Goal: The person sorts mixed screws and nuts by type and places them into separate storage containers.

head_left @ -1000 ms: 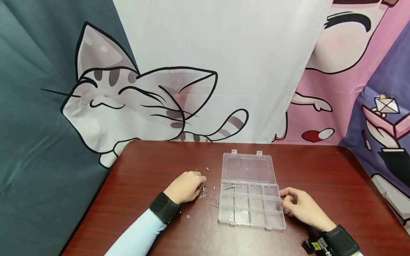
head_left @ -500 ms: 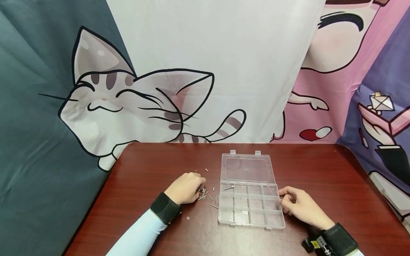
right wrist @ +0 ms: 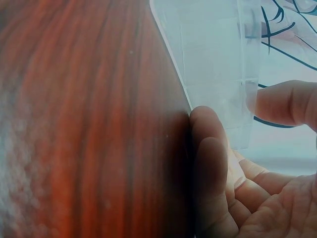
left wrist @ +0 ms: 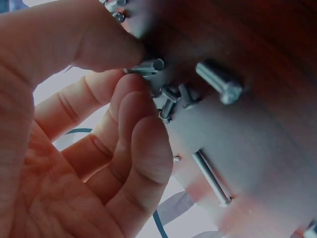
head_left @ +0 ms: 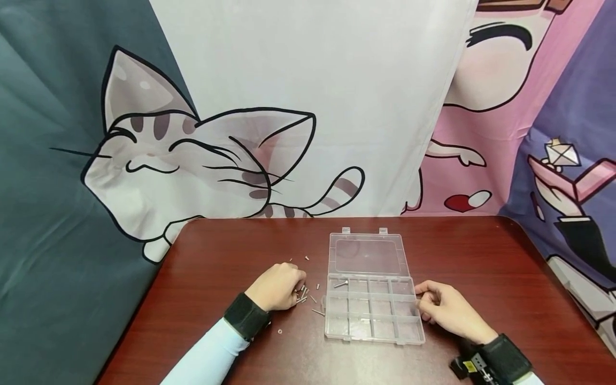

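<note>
My left hand (head_left: 276, 287) is low over a small heap of metal screws (head_left: 303, 292) left of the box. In the left wrist view its thumb and forefinger pinch a short screw (left wrist: 143, 67), its end poking out beyond the fingertips. Other loose screws lie beyond, including a long thin screw (left wrist: 212, 178) and a thicker screw (left wrist: 219, 82). A clear plastic compartment box (head_left: 374, 339) lies with its lid (head_left: 368, 255) folded back. One screw (head_left: 341, 284) rests in its far left compartment. My right hand (head_left: 449, 311) holds the box's right side between thumb and fingers.
A tiny ring-shaped nut (head_left: 280, 331) lies nearer the front, left of the box. Another small piece (head_left: 307, 258) sits behind the heap. The brown table (head_left: 216, 246) ends at a curtain with a cartoon cat (head_left: 144, 198).
The head view has shifted slightly, so everything sits a little further left in it. Both hands and the box keep about the same places on the table.
</note>
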Demonstrator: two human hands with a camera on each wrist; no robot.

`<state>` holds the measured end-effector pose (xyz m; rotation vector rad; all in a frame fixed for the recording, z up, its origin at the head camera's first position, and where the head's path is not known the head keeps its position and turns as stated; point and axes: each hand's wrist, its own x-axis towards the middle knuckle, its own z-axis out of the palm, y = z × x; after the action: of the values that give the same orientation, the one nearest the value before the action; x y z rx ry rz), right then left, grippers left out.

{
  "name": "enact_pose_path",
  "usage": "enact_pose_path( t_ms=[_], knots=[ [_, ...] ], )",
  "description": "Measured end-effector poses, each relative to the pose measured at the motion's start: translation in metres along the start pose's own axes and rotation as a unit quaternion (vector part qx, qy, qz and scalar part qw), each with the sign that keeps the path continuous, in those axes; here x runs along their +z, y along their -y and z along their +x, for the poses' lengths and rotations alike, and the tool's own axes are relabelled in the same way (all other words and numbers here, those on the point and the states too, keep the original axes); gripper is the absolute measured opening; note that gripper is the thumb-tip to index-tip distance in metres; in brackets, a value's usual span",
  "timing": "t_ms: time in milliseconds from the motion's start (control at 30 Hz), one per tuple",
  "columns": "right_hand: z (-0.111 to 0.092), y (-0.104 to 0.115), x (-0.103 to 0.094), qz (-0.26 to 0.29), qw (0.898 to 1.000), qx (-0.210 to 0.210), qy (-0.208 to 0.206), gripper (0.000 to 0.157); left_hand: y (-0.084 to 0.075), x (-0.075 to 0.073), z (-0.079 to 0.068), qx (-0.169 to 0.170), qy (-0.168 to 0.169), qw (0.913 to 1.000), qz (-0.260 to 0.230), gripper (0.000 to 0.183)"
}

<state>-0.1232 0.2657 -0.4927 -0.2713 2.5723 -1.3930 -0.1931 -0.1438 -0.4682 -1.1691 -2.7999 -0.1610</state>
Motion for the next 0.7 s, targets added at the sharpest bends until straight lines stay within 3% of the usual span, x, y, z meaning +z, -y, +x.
enact_pose_path(
  t_ms=[267, 400, 533, 700],
  knots=[
    [0.0, 0.0, 0.001, -0.007, 1.0, 0.001, 0.0, 0.027, 0.001, -0.003, -0.003, 0.001, -0.007, 1.0, -0.006, 0.022],
    [0.001, 0.002, 0.001, -0.006, 1.0, 0.002, 0.0, 0.027, 0.0, -0.013, -0.001, 0.011, -0.037, 0.9992, -0.01, 0.023],
    [0.001, 0.003, 0.0, -0.005, 1.0, 0.004, 0.003, 0.027, -0.006, -0.021, 0.01, 0.036, -0.076, 0.9962, -0.023, 0.021],
    [0.0, 0.003, 0.001, 0.004, 1.0, 0.006, 0.006, 0.029, -0.019, -0.023, 0.028, 0.069, -0.093, 0.9927, -0.033, 0.016]
  ],
)
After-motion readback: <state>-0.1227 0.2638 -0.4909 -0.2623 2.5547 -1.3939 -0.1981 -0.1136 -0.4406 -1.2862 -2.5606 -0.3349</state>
